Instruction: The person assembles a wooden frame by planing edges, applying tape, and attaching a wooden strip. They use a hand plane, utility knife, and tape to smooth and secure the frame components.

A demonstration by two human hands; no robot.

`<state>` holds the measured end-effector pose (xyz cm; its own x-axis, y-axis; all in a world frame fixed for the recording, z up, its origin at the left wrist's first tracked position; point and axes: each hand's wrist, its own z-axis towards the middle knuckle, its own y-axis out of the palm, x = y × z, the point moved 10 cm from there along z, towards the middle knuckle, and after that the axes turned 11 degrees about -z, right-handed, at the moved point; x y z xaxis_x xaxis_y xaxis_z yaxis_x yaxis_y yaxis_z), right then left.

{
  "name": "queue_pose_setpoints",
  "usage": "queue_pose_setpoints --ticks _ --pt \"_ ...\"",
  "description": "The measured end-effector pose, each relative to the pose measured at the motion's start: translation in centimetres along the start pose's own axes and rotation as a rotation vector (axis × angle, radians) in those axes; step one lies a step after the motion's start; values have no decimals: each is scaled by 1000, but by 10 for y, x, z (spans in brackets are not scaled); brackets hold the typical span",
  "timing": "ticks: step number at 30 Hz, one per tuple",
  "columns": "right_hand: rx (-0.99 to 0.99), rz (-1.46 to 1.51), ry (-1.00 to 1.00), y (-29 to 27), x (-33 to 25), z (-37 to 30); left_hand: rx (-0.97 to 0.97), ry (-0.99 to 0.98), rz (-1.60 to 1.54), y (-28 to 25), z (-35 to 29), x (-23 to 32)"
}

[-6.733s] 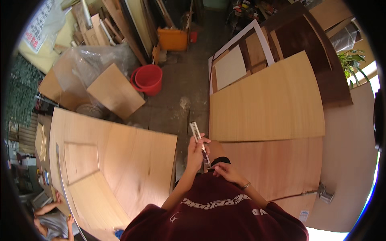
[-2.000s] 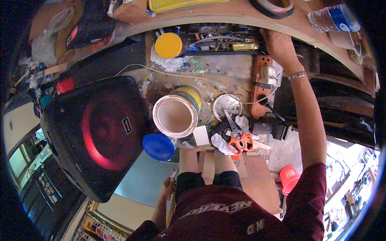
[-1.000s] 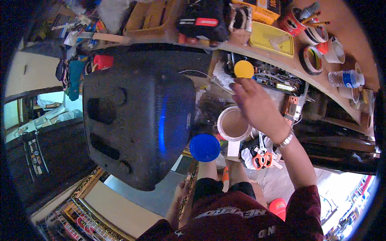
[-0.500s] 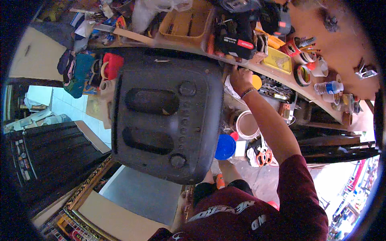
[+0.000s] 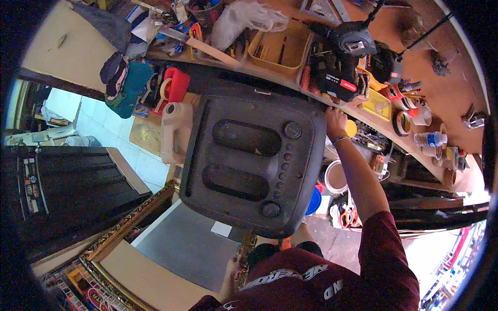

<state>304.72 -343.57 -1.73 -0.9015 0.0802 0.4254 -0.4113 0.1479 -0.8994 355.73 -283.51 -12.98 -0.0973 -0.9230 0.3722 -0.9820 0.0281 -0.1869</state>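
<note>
My right hand [image 5: 337, 123] reaches to the workbench's near edge, beside the far right corner of a big dark plastic lid or top [image 5: 244, 160] with two long recesses and several round ones. Its fingers are curled together at the edge, and whatever they hold is hidden. A yellow round lid [image 5: 351, 128] lies just right of the hand. Of my left arm only a bit of maroon sleeve [image 5: 206, 302] shows at the lower edge; the left hand is out of the picture.
The workbench [image 5: 415, 57] carries cordless drills [image 5: 358, 41], a tan tray [image 5: 277, 49], cups of tools and a plastic bottle [image 5: 429, 139]. A gilt picture frame [image 5: 129, 220] leans at lower left. Below sit a white bucket [image 5: 336, 176], a blue lid [image 5: 314, 201] and orange-handled scissors [image 5: 349, 216].
The whole view has swung, so the dark plastic top, bench and frame sit further right and lower. My right hand stays at the bench edge, now closer to the plastic top's corner.
</note>
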Motion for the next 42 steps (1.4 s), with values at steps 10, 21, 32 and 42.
queue_pose_setpoints --ticks 10,21,32,42 --pt "-159 214 74 -11 8 -5 46 14 116 5 48 -72" --pt "57 260 67 -31 11 -21 75 86 231 18 25 -40" --pt "45 311 108 -25 14 -22 -4 -178 51 36 -19 17" --pt "30 386 154 -34 24 -23 6 -108 110 20 44 -83"
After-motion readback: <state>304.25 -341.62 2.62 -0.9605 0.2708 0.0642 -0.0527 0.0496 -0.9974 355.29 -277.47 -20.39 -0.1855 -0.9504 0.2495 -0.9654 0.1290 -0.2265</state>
